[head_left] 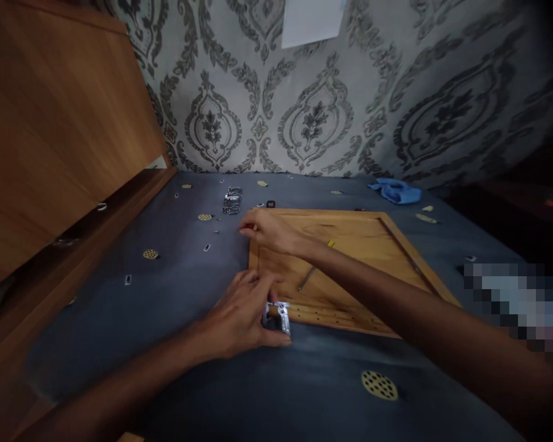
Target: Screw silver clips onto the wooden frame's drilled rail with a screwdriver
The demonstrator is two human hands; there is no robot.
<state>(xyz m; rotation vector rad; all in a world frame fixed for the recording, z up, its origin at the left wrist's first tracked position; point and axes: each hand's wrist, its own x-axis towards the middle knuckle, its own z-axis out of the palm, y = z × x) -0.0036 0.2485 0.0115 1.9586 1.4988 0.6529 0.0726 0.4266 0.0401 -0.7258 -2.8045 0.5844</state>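
My left hand [239, 314] grips a silver metal hinge [283, 316] at the near left corner of a wooden panel [359, 236] with a raised frame. The thumb presses the hinge's near end, and the fingers curl over the panel's edge. Beyond it, my right hand [271, 232] is closed in a pinch over the panel's far left corner; what its fingertips hold is too small to make out. A screwdriver [309, 276] with a yellow handle lies on the panel, partly behind my right forearm. Small holes run along the panel's near edge.
More metal hinges [233, 199] lie in a group beyond the panel, with small screws [216, 232] closer by. A blue cloth [399, 191] rests at the back right. On the left stands a wooden cabinet [64, 123]. Patterned fabric [258, 92] covers the back.
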